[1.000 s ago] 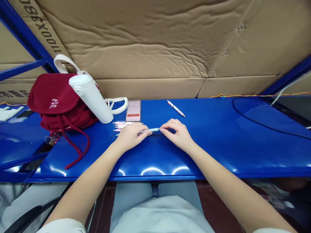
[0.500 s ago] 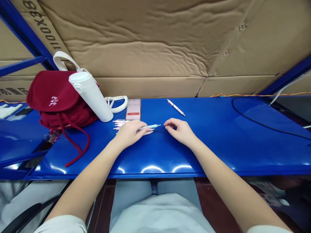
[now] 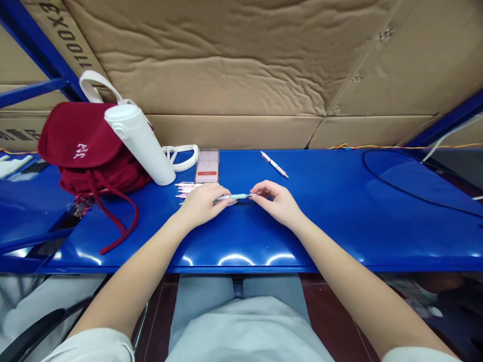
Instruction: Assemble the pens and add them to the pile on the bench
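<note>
My left hand [image 3: 207,202] is closed around a light blue and white pen [image 3: 237,196], which points right, held just above the table. At its front end, my right hand [image 3: 275,199] pinches a small silver pen tip [image 3: 251,195] between thumb and fingertips. The tip meets the end of the pen; whether it is seated there I cannot tell. Several pink and white pens [image 3: 184,189] lie side by side behind and under my left hand, partly covered by it. Farther back lies a single pink and white pen [image 3: 274,164], apart from the others.
A phone [image 3: 207,166] lies behind the row of pens, with a white strap [image 3: 184,158] beside it. At the left a white bottle [image 3: 141,146] leans on a red bag [image 3: 81,136]. A black cable [image 3: 400,188] crosses the blue table [image 3: 339,226] at the right. Cardboard stands behind.
My right hand has moved slightly left, bringing the small silver tip against the pen's front end. My left hand still holds the pen. The view has shifted slightly.
</note>
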`<state>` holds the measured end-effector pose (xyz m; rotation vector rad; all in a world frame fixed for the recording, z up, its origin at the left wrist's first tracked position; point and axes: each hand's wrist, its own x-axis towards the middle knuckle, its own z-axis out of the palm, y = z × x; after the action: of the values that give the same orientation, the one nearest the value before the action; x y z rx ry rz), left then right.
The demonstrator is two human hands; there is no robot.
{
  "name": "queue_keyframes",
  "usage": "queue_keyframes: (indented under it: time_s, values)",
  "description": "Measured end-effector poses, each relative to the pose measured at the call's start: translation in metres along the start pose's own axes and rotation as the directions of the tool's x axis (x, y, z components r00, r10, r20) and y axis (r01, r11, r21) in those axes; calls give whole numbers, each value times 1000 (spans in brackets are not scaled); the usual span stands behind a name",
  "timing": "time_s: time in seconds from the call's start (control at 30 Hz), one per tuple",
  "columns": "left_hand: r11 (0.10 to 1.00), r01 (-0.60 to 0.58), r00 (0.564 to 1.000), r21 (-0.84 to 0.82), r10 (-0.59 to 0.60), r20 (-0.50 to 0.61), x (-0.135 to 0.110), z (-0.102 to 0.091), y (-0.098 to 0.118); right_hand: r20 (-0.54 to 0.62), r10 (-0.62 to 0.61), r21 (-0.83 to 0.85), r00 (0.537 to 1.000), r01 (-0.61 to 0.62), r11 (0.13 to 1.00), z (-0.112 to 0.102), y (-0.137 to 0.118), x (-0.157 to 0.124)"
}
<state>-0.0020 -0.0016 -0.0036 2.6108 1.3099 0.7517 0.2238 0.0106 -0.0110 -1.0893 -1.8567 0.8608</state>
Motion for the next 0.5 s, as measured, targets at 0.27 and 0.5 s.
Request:
queue_keyframes:
  time_s: [0.27,0.5]
  values:
    - [998,-29,999,-48,27,-33,-2,7,-5,25,-2,-10,1000,3,1000,5,2,-3]
    - [998,-45,999,-35,45,-21,-2,5,-3,23,27,-36,999,-27,999,8,3,-3]
